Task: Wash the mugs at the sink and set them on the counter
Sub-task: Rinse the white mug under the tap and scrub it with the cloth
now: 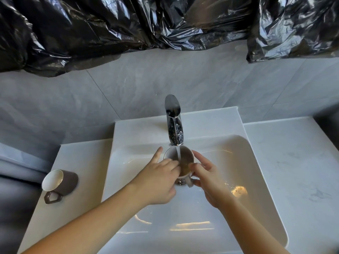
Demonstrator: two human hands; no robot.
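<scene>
A white mug (171, 154) with brownish water in it is held under the running chrome tap (174, 121), above the white sink (238, 162). My right hand (209, 182) grips the mug by its handle and near rim. My left hand (157, 182) reaches into the mug from the left, fingers dipped inside, index finger stretched out along the rim. A second mug (63, 181), brown outside and white inside, lies on its side on the left counter (80, 158), handle toward me.
The right counter (286, 162) is pale marble. Grey tiles (128, 88) rise behind the tap. Crumpled black plastic sheeting (128, 24) hangs over the wall above. The drain (180, 182) shows just below the held mug.
</scene>
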